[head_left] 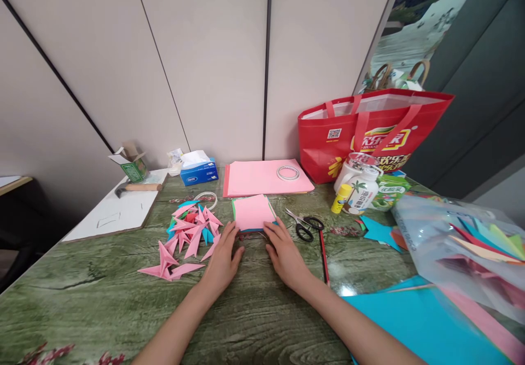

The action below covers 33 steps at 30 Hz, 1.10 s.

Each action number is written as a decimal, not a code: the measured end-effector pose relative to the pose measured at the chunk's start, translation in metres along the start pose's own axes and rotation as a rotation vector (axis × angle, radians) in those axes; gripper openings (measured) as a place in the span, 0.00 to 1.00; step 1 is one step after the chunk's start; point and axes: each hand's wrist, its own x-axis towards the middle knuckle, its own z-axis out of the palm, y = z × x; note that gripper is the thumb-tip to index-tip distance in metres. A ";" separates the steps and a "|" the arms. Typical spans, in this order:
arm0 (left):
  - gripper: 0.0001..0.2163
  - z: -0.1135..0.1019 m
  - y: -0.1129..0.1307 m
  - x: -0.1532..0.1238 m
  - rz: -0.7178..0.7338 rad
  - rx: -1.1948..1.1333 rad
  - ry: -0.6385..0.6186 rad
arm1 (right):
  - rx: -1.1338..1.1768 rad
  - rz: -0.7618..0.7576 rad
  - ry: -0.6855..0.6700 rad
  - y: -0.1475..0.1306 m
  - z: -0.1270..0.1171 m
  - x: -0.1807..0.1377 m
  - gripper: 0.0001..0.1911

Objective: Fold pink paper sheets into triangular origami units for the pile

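Observation:
A small stack of square paper (253, 212) with a pink sheet on top lies on the table, with green and blue edges showing beneath. My left hand (223, 253) touches its near left corner, fingers stretched out and thumb apart. At the near right corner rests my right hand (286, 251), also open, its fingertips on the paper's edge. Left of my left hand is a pile of folded paper pieces (196, 231), mostly pink with some blue, red and green. Scissors (304, 225) with black handles and a red pencil (324, 258) lie to the right of my right hand.
Behind the stack are large pink sheets (262, 178) with a tape roll (288, 173). A tissue box (199, 174) and a hammer (139, 187) stand or lie left. Rightward are a glue stick (341, 199), white bottles (361, 190), a red bag (324, 146), blue paper (389, 321) and a plastic bag (435, 234).

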 end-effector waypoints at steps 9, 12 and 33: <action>0.21 0.000 0.002 0.000 0.008 -0.032 0.003 | 0.031 -0.026 0.055 0.000 0.000 0.000 0.26; 0.22 -0.001 0.005 -0.001 0.020 -0.033 0.022 | 0.047 -0.019 0.085 -0.001 -0.001 0.001 0.25; 0.24 -0.014 0.035 0.008 -0.325 -1.061 0.067 | 0.280 -0.173 0.293 -0.024 -0.024 0.006 0.17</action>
